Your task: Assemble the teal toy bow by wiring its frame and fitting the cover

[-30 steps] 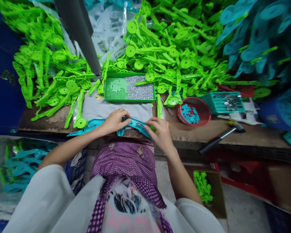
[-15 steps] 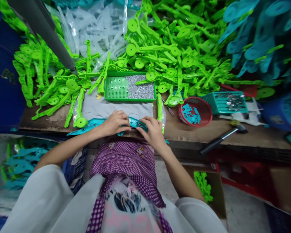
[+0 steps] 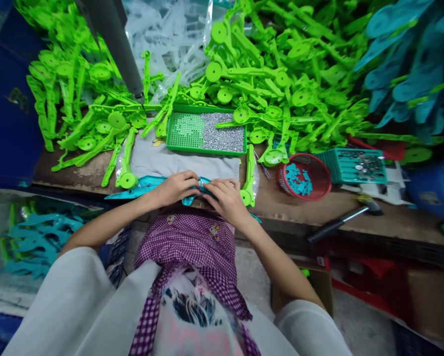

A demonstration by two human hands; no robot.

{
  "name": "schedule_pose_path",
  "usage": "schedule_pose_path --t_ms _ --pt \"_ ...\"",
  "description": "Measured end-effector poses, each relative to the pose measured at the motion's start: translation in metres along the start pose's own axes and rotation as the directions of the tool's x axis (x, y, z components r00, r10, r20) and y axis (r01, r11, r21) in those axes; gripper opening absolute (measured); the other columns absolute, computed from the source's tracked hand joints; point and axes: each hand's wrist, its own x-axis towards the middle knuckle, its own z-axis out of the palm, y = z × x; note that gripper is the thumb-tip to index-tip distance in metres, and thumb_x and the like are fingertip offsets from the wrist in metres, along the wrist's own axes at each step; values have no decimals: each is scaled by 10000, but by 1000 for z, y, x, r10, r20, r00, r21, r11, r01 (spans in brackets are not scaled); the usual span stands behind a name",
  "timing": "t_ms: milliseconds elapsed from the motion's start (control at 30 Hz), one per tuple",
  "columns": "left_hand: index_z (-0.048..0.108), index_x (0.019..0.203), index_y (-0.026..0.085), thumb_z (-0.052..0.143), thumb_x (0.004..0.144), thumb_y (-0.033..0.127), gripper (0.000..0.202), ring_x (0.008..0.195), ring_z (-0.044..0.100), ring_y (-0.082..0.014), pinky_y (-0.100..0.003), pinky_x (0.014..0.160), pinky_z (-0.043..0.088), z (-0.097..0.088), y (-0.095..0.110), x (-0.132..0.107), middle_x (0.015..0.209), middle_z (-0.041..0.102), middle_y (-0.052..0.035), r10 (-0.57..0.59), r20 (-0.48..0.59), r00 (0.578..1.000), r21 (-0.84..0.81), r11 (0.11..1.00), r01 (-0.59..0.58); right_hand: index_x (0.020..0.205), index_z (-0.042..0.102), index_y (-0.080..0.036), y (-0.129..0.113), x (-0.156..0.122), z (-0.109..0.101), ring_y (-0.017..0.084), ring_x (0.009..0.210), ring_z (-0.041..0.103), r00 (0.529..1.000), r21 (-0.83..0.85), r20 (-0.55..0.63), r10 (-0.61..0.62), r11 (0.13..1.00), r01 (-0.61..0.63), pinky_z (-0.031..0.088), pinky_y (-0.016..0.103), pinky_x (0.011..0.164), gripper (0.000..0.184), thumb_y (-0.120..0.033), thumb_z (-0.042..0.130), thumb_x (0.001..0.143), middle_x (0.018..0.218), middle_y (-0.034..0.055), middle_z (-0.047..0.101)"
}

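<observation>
A long blue plastic piece lies along the front edge of the bench, over a grey cloth. My left hand has its fingers curled over the middle of it. Close beside, my right hand grips the same piece with thumb and fingers. A short stretch of blue shows between the fingertips, and my hands hide much of the rest. Behind the cloth stands a green tray with many small shiny metal pieces in it.
Piles of bright green plastic parts cover the back. A grey tool shaft hangs down at the left. To the right are a red basket of small blue pieces, a turquoise tray of metal parts and a hammer.
My right hand has closed in toward my left along the blue piece, and a thin dark curved line above it no longer shows. The whole view has shifted slightly.
</observation>
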Motion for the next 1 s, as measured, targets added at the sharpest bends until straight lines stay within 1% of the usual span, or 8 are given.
schedule_pose_path --t_ms 133,267,367,433,633,733,833,1000 --pt "669 995 149 490 954 273 222 881 626 -162 -297 786 532 -7 -7 2 1008 632 -98 65 61 996 10 998 -66 1124 604 -194 1 3 2 191 1019 595 999 -73 -2 -46 996 45 247 396 943 280 -380 533 927 1045 56 714" --pt "668 1083 169 576 908 283 228 974 616 -187 -310 840 525 -10 -13 0 1072 627 -108 113 150 982 16 993 -117 1051 630 -208 -1 5 4 169 984 597 997 -158 -34 -72 985 66 210 403 958 177 -263 489 958 968 32 732" --pt "693 1012 176 583 899 244 172 981 605 -186 -317 866 512 -11 -11 0 1067 621 -96 60 165 985 25 998 -65 1020 636 -199 -2 6 6 159 958 600 993 -188 -75 -88 979 73 202 397 963 167 -220 483 959 935 26 736" --pt "705 953 170 576 895 223 151 959 599 -183 -321 863 506 -12 -6 2 1050 612 -91 6 173 985 29 1000 -12 1015 638 -199 -4 6 6 159 947 601 994 -183 -84 -70 982 53 200 394 965 175 -224 473 963 924 26 738" --pt "719 887 188 616 839 187 113 983 554 -208 -357 896 468 -18 7 11 1032 576 -76 -113 251 961 40 994 106 1106 623 -224 -4 9 4 190 956 598 996 -76 15 86 993 -85 234 391 952 239 -300 443 969 983 45 723" --pt "712 815 188 629 813 176 85 985 531 -218 -363 899 455 -19 9 14 1007 564 -75 -116 266 957 52 993 106 1099 630 -229 -4 9 5 199 962 596 991 -20 35 126 992 -126 250 388 939 232 -310 467 955 986 48 711" --pt "688 765 178 611 809 161 91 976 522 -216 -347 881 452 -19 9 16 985 550 -76 -106 261 960 27 994 103 1084 635 -227 -4 10 6 199 957 593 989 -6 31 143 990 -143 245 390 943 226 -308 470 953 973 46 703" --pt "661 842 171 569 841 170 93 915 564 -174 -309 855 470 -19 6 13 986 555 -65 -121 259 958 -56 989 140 1116 631 -208 -3 8 9 200 941 578 988 0 1 155 988 -155 261 378 917 258 -333 478 950 954 54 691"
